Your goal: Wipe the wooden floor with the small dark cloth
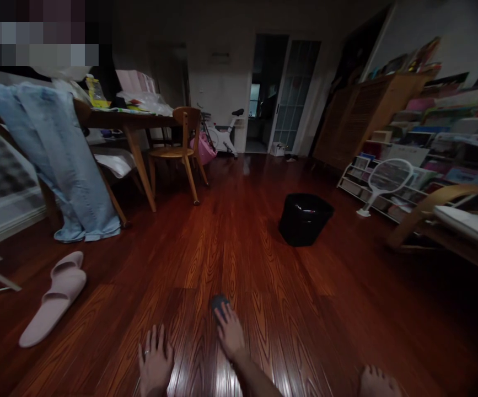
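Observation:
My left hand (156, 355) lies flat on the dark red-brown wooden floor (205, 248), its fingers stretched forward and a ring on one of them. To its right, my right hand (232, 331) reaches farther forward. Its fingers lie over a small, rounded, dark grey-blue thing (219, 301) against the floor. The fingers hide part of that thing, and I cannot make out whether it is a folded cloth or a pad. My bare foot (379, 380) shows at the bottom right.
Ahead to the right stands a black bin (305, 219). Pink slippers (57, 303) lie at left, below jeans (69, 160) hanging over a chair. A wooden chair (189, 146) stands by the table. A racket (390, 176) leans near the bookshelf, beside an armchair (429, 220).

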### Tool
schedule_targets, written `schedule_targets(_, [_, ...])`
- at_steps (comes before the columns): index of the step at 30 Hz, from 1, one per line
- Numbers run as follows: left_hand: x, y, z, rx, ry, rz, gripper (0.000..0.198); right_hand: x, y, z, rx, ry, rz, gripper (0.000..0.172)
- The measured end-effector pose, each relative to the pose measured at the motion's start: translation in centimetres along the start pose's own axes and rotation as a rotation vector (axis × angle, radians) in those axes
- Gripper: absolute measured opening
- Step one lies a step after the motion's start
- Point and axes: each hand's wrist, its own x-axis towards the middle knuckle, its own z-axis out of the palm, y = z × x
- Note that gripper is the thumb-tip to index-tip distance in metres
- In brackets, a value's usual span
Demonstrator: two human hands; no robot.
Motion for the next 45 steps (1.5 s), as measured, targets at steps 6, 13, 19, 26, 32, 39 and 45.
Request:
schedule_targets(6, [-0.1,0.3,-0.1,-0.019,0.010,-0.010,0.065,-2.0,11.7,-4.1,-0.241,0.297,0.654,0.059])
schedule_targets(13, [-0.2,0.3,-0.4,-0.039,-0.018,-0.017,0.066,-4.2,11.7,-1.3,-0.284,0.429,0.753,0.062])
schedule_targets(19, [-0.2,0.4,-0.5,-0.023,-0.003,-0.013,0.065,-2.4,0.8,2.3,-0.091,0.140,0.315,0.058])
schedule_targets(26, [-0.2,0.3,-0.7,0.021,0.009,0.011,0.064,-3.6,-8.6,6.7,0.080,-0.069,-0.356,0.054])
schedule_targets(32, [-0.2,0.5,-1.3,0.018,0.005,0.010,0.064,-0.2,-2.5,1.7,0.069,-0.149,-0.282,0.061])
schedule_targets(39, [-0.3,0.5,-1.0,-0.008,-0.014,-0.004,0.065,-1.4,14.0,-6.5,-0.080,0.426,0.597,0.065])
schedule_targets(45, [-0.3,0.6,-1.1,-0.015,-0.013,0.006,0.066,-7.4,17.1,-5.8,-0.127,0.701,0.829,0.074])
